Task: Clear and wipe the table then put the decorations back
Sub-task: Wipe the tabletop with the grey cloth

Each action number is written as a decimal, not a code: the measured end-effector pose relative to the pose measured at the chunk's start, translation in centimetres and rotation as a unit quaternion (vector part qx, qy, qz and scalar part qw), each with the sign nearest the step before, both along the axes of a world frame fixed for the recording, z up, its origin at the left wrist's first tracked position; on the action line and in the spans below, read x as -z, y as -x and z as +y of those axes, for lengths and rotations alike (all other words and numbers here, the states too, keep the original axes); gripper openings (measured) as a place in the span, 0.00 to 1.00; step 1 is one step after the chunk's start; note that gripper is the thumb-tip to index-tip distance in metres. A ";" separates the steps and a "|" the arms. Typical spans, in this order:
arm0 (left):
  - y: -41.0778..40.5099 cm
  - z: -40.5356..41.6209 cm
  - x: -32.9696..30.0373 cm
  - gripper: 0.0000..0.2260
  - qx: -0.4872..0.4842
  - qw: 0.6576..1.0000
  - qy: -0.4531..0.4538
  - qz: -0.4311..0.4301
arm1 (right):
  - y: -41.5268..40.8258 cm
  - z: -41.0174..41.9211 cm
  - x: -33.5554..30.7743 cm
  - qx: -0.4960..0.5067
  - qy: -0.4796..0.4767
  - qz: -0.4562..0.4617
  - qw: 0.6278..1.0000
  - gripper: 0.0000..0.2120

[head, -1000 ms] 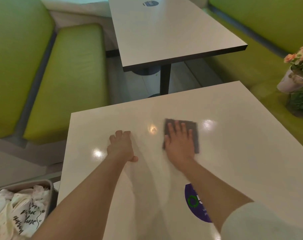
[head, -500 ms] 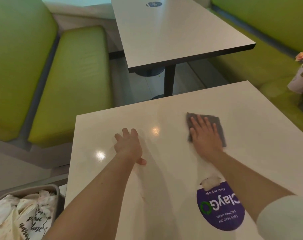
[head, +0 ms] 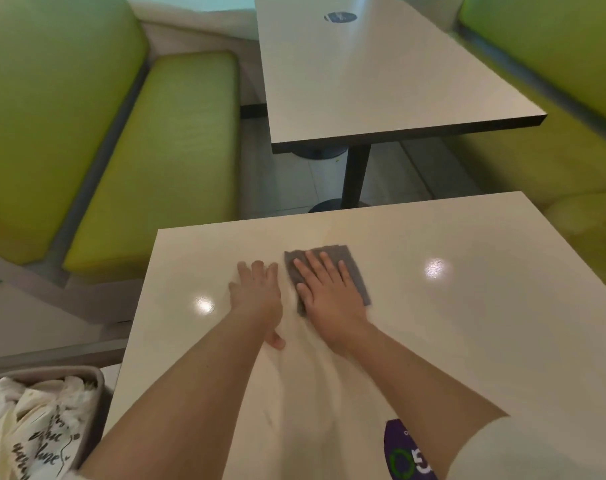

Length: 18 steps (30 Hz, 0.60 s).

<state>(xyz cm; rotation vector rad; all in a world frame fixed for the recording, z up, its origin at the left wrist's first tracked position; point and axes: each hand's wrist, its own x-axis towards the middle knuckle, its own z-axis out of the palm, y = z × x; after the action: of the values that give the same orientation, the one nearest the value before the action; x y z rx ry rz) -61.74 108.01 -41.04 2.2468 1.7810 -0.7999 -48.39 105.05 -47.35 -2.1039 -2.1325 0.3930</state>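
Mid-wipe near tabletop's [head: 467, 341] far edge — right hand [head: 332, 299] flat on cloth [head: 355, 268], left hand [head: 256, 296] flat, holding nothing; decorations not yet returned.

On my worktop [head: 467, 341] I see a purple sticker [head: 407, 455] with a green ring and part of one white letter, too cut off to read. The bag [head: 34, 434] at lower left carries black script I can't make out. The far table's dark sticker [head: 340, 17] is illegible.

The right hand [head: 331, 294] is pressing a grey cloth [head: 355, 271] flat on the table [head: 485, 323] (the left hand [head: 256, 294] is resting just beside the cloth).
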 end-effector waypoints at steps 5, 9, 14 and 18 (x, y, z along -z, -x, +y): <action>0.6 0.8 0.2 0.68 0.032 0.998 0.035 -0.032 | -8.9 1.4 0.1 0.107 -0.001 -0.034 0.994 0.25; 0.9 1.3 0.2 0.68 0.036 0.996 0.059 -0.052 | -13.3 2.6 -0.2 0.198 0.022 -0.027 0.980 0.25; 1.3 1.5 0.3 0.69 0.040 0.995 0.072 -0.064 | -6.9 5.4 -0.6 0.186 0.021 -0.023 0.982 0.27; 1.3 1.8 0.6 0.70 0.040 0.995 0.073 -0.062 | -0.1 6.2 -0.4 0.055 0.006 -0.007 0.998 0.26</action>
<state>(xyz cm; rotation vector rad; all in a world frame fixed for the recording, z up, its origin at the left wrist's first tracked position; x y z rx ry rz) -63.07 109.86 -41.68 2.2319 1.5350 -0.7592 -48.29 111.21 -46.96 -2.2254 -2.0155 0.3815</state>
